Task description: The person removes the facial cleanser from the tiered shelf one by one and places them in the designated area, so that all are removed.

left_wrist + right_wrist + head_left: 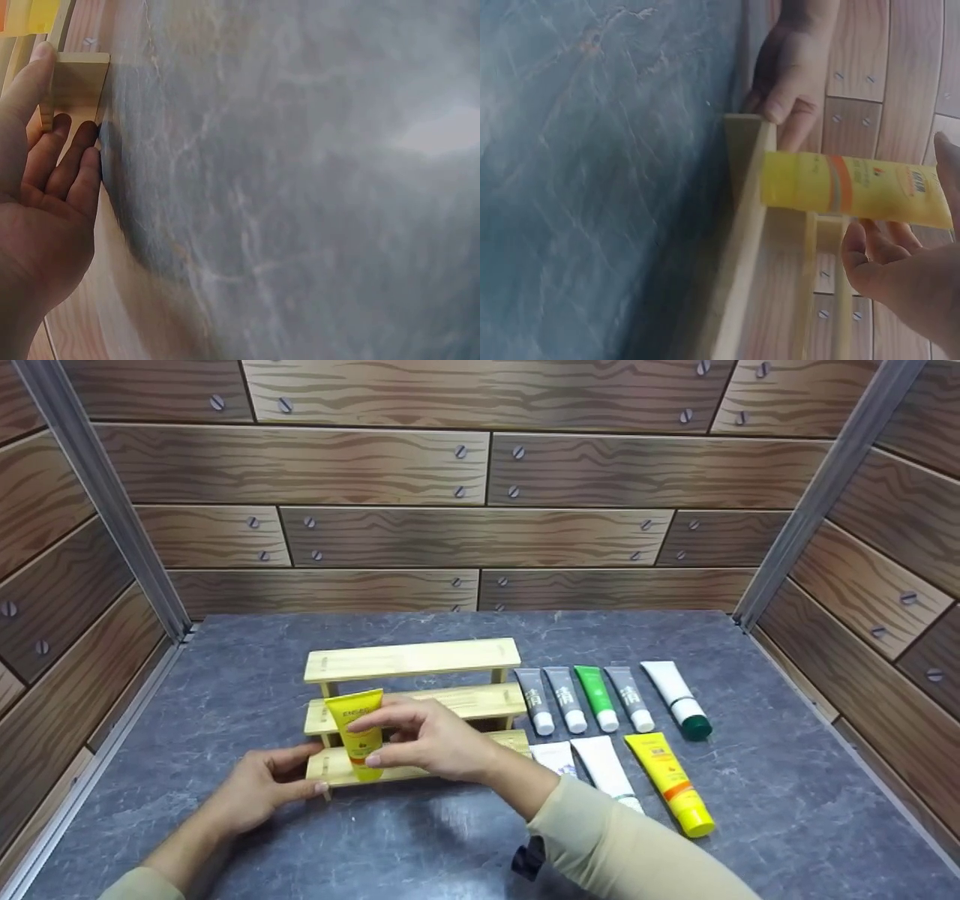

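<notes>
A three-step wooden display rack (411, 660) stands on the grey table. At the left end of its lowest step, a yellow squeeze tube (355, 711) with an orange band stands upright, cap down. My right hand (442, 741) holds this tube from the right between thumb and fingers; in the right wrist view the tube's cap end meets the step's edge. My left hand (255, 789) grips the left end of the lowest step, thumb (30, 86) in front and fingers behind the wooden end piece.
Right of the rack lies a back row of grey tubes (564, 699), a green tube (596, 697) and a white tube with a dark green cap (675, 694). Nearer lie white tubes (604, 765), partly behind my right sleeve, and another yellow tube (667, 780). Wood-patterned walls (480, 532) enclose the table.
</notes>
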Demonstrator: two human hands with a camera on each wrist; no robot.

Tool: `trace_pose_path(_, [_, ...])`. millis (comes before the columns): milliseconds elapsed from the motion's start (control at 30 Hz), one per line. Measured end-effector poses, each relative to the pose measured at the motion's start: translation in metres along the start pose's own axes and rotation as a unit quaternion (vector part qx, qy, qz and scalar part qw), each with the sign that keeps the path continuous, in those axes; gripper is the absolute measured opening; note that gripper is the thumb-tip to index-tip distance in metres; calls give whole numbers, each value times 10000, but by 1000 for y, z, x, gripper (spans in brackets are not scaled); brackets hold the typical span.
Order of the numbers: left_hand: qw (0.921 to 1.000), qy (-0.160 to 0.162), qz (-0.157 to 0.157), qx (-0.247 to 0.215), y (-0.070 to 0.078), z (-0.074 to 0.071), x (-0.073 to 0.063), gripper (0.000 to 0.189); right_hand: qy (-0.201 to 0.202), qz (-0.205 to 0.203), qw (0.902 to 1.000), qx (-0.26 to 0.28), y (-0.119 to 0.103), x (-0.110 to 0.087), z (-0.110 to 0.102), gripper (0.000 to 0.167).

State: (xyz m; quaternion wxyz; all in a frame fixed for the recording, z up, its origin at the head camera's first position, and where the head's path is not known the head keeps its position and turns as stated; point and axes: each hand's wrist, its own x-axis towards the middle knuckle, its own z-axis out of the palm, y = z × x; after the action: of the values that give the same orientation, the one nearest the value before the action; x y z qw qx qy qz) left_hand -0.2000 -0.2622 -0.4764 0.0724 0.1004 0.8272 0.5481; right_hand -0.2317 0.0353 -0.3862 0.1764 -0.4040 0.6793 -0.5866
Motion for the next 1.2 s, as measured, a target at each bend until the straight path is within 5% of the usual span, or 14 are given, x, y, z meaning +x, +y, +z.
trace_pose_path(400, [9999,9,131,-69,0,0,0,68,6,332,9994,97,11,3,10,47])
trace_pose_path(967, [10000,-27,-6,-33,0,0,0,69,707,659,9953,86,13,0,7,40])
trace_pose_path(1200, [10000,-9,-63,-4,1,0,1,70,578,507,9963,386,3,-5,-4,58])
